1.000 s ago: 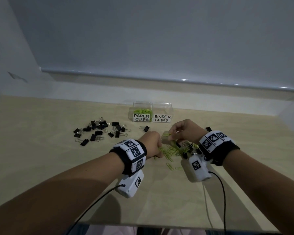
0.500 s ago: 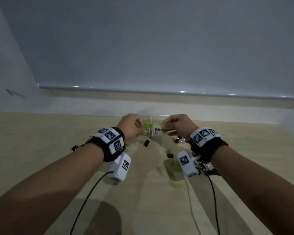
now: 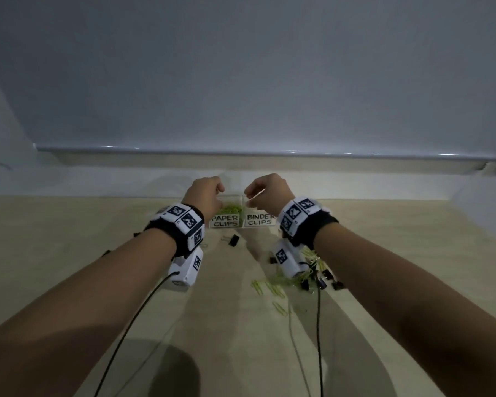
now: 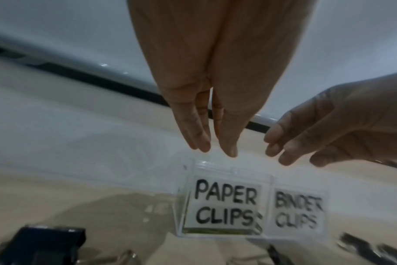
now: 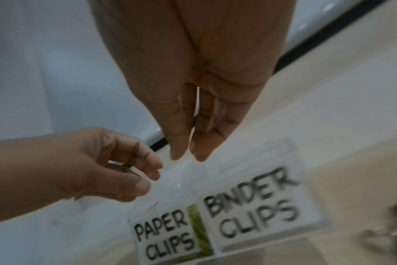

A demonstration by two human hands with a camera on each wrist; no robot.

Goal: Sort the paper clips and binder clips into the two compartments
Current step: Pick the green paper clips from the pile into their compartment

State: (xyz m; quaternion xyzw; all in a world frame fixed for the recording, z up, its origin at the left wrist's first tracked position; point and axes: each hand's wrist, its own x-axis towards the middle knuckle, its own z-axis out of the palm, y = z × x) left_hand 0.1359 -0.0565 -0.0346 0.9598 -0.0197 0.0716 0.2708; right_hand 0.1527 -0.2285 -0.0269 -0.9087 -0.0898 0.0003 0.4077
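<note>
A clear two-part box stands at the back of the table, with a PAPER CLIPS compartment (image 3: 226,221) on the left and a BINDER CLIPS compartment (image 3: 259,220) on the right. Green paper clips (image 3: 231,209) lie in the left one. My left hand (image 3: 219,190) hovers over the paper clip side, its fingers (image 4: 202,143) pointing down with nothing between them. My right hand (image 3: 248,196) hovers just right of it, near the divider. Its fingertips (image 5: 177,154) also point down and hold nothing. Loose green paper clips (image 3: 269,287) lie nearer me, mixed with black binder clips (image 3: 324,279).
One black binder clip (image 3: 234,240) lies just in front of the box, and another (image 4: 45,245) shows large under my left wrist. A low ledge and a white wall (image 3: 241,81) close the table behind the box. Camera cables (image 3: 318,339) trail across the table.
Both hands have gone from the paper clip pile forward and up to the box. Their fingers, pinched together before, now point down with nothing in them.
</note>
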